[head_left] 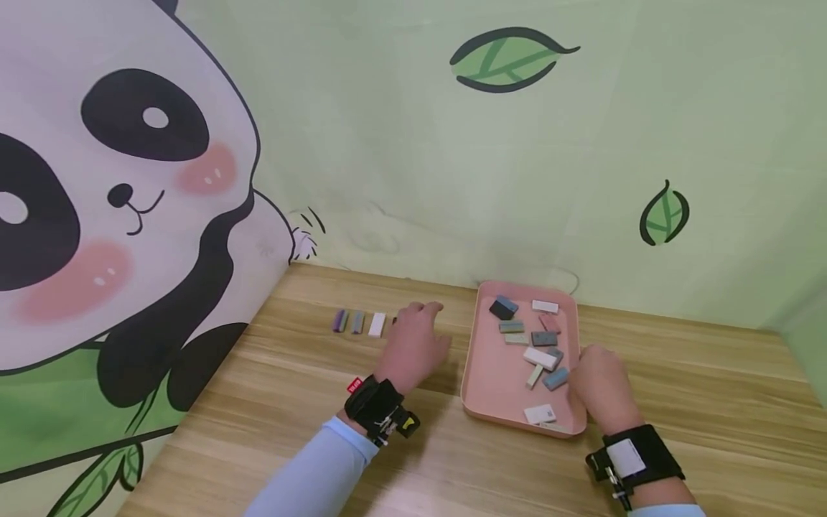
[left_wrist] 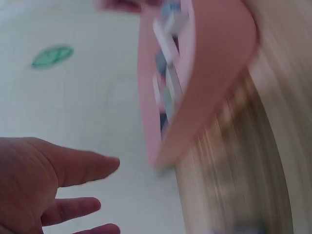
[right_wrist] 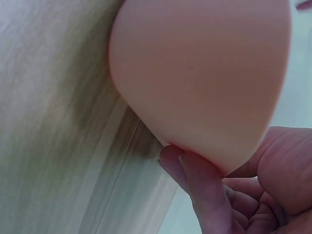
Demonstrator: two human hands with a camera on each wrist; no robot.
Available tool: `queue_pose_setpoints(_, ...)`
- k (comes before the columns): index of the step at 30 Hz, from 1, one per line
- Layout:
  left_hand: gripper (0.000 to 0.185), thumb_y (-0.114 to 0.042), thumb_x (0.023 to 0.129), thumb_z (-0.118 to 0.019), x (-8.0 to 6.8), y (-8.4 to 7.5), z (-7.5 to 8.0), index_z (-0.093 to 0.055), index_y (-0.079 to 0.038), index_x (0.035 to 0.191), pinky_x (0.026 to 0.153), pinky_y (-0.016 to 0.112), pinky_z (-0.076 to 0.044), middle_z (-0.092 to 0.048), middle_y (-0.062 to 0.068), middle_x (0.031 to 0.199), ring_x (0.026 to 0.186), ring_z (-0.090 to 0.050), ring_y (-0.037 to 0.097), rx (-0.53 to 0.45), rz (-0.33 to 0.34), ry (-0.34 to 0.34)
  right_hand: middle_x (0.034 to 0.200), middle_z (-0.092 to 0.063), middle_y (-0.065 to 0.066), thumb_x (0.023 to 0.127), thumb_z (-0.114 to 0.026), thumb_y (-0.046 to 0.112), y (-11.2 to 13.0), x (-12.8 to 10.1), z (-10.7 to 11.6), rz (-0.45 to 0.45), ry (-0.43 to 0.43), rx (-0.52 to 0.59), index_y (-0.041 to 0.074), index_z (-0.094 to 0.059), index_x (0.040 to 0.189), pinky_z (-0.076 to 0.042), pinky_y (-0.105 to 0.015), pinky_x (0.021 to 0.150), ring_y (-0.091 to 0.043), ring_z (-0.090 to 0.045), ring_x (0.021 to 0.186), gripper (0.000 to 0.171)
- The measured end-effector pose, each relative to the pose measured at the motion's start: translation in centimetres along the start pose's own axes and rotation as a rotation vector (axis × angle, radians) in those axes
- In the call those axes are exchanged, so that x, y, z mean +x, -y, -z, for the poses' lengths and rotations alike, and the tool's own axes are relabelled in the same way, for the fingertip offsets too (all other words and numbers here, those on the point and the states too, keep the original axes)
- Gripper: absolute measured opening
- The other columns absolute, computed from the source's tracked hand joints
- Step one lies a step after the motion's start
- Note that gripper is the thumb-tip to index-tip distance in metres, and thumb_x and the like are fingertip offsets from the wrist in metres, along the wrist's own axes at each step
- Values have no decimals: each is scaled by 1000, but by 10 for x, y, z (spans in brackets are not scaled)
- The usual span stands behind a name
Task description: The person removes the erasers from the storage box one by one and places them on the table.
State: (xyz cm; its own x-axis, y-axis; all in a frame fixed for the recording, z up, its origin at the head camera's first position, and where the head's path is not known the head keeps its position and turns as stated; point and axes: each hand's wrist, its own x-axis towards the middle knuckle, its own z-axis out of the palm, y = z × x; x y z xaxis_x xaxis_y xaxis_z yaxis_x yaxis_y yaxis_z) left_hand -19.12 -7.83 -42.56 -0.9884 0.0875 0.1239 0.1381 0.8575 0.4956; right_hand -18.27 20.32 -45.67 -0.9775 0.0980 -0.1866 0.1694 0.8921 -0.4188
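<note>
My right hand [head_left: 604, 388] grips the right wall of a pink tray [head_left: 491, 391], fingers outside and thumb toward the rim in the right wrist view. Several small eraser-like blocks lie in the tray, among them a white block [head_left: 540, 358], a blue block [head_left: 555, 378] and a dark block [head_left: 500, 310]. Left of the tray my left hand [head_left: 413, 345] hovers above the table, its fingers spread and holding nothing. Beside it stands a row with a purple block [head_left: 339, 320], a grey-green block [head_left: 358, 322] and a white block [head_left: 377, 324]. A dark piece there is mostly hidden by the hand.
The wooden table [head_left: 258, 431] meets a pale green wall sheet [head_left: 400, 179] just behind the tray and the row. A large printed panda [head_left: 148, 215] covers the sheet at the left. A thin cord [head_left: 571, 276] shows behind the tray.
</note>
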Motion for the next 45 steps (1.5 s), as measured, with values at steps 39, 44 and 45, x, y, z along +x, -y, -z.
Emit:
queue_pose_setpoints(39, 24, -17, 91, -58, -15, -103, -87, -67, -30, 109, 74, 12, -45, -57, -17, 127, 96, -61, -1, 331, -597, 510, 63, -55, -9, 80, -53, 3, -2, 1, -1, 30, -32, 7, -3, -63, 72, -36, -28, 44, -20, -50, 55, 14)
queue_pose_setpoints(44, 21, -14, 90, -59, -17, -102, -84, -71, -28, 101, 68, 11, -44, -66, -16, 111, 86, -60, -3, 292, -583, 530, 62, -54, -8, 80, -52, 3, -3, 1, -3, 26, -25, 20, -4, -64, 73, -37, -27, 42, -18, -51, 52, 15)
queue_pose_setpoints(45, 21, -14, 89, -60, -17, -101, -85, -71, -28, 100, 66, 11, -43, -67, -16, 107, 82, -59, -3, 290, -584, 528, 62, -54, -8, 80, -52, 3, -3, 1, -3, 22, -24, 22, -4, -64, 74, -38, -26, 41, -18, -51, 52, 15)
